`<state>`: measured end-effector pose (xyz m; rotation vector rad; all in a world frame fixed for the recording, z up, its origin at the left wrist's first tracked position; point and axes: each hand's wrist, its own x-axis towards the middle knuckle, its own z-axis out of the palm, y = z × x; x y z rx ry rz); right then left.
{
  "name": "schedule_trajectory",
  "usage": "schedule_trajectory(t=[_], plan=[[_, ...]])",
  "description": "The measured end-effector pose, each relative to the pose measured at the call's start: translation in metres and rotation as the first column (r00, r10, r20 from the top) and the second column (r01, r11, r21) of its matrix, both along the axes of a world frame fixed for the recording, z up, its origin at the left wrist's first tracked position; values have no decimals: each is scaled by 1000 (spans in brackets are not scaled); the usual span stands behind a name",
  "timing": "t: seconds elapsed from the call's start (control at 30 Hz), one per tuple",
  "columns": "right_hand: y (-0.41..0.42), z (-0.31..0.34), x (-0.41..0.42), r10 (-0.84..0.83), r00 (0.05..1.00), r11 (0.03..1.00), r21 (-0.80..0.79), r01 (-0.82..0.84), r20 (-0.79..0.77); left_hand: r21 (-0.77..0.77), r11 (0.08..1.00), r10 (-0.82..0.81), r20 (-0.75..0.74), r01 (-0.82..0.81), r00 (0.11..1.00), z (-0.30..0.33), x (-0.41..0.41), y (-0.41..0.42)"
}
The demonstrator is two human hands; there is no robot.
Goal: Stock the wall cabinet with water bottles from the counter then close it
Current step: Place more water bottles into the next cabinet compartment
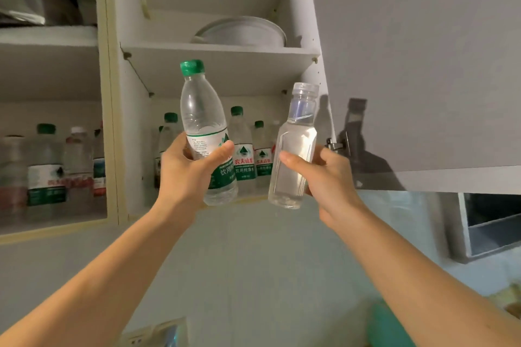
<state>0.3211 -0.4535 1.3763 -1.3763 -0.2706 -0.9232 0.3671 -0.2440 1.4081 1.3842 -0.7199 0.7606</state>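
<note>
My left hand [186,175] grips a green-capped water bottle [201,110] with a green and white label, raised in front of the open wall cabinet [220,62]. My right hand [324,175] grips a clear square bottle [296,144] with a clear cap, held upright beside it. Both bottles hang just before the lower shelf, where several green-capped bottles [244,149] stand at the back. The cabinet door [423,65] stands swung open on the right.
A white round dish [242,32] lies on the upper shelf. The neighbouring open compartment on the left holds several more bottles [46,166] and a metal pot lid [33,0] above. A grey range hood [490,228] hangs at lower right. A tiled wall lies below.
</note>
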Motion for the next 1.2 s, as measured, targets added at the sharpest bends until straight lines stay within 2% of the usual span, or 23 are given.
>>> schedule_trajectory(t=[0.27,0.47,0.53,0.63,0.73,0.83,0.97,1.2], plan=[[-35,49,70,-32,996,999,-46,29,-80,88,988,138,-126,-128,982,16,55,-25],[-46,37,112,-88,978,990,-124,65,-190,141,980,167,-191,-141,967,13,82,-36],[-47,32,122,-100,978,984,-161,71,-181,173,974,179,-204,-145,962,13,87,-38],[-49,31,131,-109,976,975,-212,68,-187,316,922,289,-168,-226,942,15,89,-34],[-58,31,137,-140,972,949,-306,77,-189,519,782,430,-49,-344,902,16,89,-23],[-67,31,138,-148,969,914,-403,56,-199,611,683,496,15,-400,868,18,90,-16],[-69,34,140,-162,961,884,-466,41,-224,632,648,529,30,-426,848,20,96,-27],[-67,40,152,-155,957,855,-518,6,-245,621,651,545,20,-437,839,18,114,-58]])
